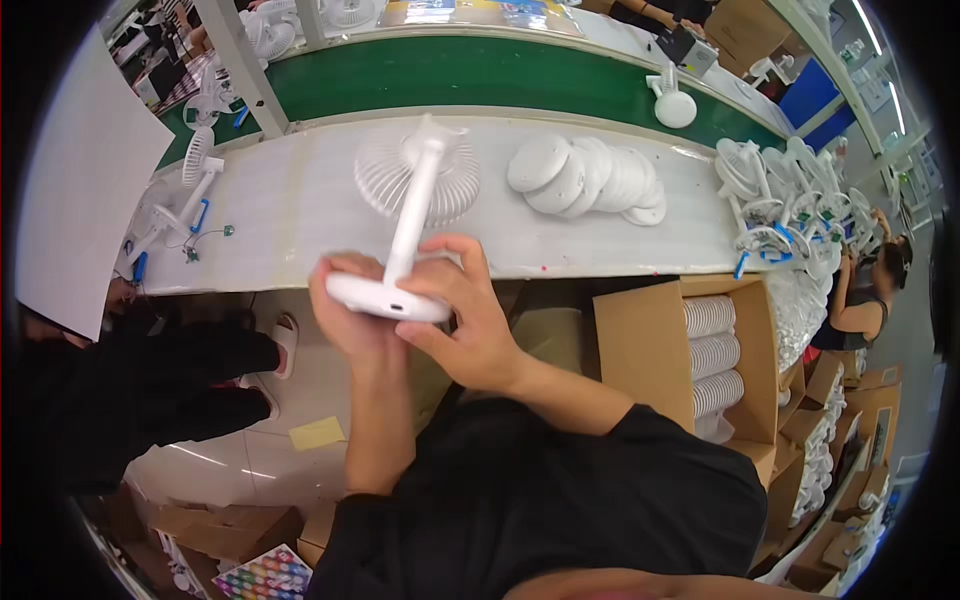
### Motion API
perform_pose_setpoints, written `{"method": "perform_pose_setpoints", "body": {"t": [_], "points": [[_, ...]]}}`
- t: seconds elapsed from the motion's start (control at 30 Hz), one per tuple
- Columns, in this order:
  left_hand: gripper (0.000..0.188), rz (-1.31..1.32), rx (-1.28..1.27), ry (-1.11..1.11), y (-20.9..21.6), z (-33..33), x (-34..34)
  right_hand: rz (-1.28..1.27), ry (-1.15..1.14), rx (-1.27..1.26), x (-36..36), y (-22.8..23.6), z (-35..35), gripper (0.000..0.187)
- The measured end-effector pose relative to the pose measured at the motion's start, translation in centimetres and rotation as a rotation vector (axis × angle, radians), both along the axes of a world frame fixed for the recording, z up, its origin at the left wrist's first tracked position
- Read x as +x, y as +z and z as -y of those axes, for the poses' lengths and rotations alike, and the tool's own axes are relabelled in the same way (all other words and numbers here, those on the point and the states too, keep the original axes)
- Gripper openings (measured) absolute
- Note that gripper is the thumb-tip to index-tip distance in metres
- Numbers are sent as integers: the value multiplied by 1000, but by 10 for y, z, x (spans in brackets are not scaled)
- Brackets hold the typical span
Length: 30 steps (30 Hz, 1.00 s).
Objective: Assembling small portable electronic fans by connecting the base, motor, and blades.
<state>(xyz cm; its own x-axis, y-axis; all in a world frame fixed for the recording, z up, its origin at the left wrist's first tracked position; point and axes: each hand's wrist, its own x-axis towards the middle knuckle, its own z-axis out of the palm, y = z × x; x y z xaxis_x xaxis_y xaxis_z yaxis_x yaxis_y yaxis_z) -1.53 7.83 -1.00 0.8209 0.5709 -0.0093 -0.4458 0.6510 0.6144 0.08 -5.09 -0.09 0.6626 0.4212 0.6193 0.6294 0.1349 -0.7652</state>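
Note:
A white desk fan (408,225) is held between my two hands at the near edge of the table. Its round base is toward me, and its caged head lies out over the white tabletop. My left hand (345,305) wraps the left side of the base. From the right, my right hand (460,310) grips the base with the thumb low on its rim and the fingers over the top by the stem. A small dark port shows on the base's side. Beyond my right hand, several white round discs (585,175) lie in an overlapping row on the table.
Partly assembled fans with blue parts (790,205) crowd the table's right end; more parts (190,200) lie at left. Behind runs a green conveyor belt (480,75) carrying one fan (673,105). An open carton (640,335) of stacked round parts stands at right. A person's legs (190,360) are at left.

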Motion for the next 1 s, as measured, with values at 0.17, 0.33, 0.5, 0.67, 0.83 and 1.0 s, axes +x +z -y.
{"method": "perform_pose_setpoints", "body": {"t": [0.17, 0.33, 0.5, 0.67, 0.83, 1.0], "points": [[34, 177, 459, 252, 21, -5, 13, -223, 375, -137, 9, 23, 42, 38], [23, 350, 605, 204, 40, 18, 0, -526, 533, -76, -10, 41, 55, 64], [27, 374, 776, 231, 50, 28, -18, -796, 643, -21, -26, 49, 63, 71], [34, 415, 878, 294, 44, 40, -29, -798, 715, 70, -31, 31, 69, 79], [39, 274, 887, 241, 45, 40, -33, -725, 672, 272, -38, 9, 58, 82], [40, 216, 834, 205, 37, 46, -44, -792, 614, 184, -41, 6, 57, 80]]}}
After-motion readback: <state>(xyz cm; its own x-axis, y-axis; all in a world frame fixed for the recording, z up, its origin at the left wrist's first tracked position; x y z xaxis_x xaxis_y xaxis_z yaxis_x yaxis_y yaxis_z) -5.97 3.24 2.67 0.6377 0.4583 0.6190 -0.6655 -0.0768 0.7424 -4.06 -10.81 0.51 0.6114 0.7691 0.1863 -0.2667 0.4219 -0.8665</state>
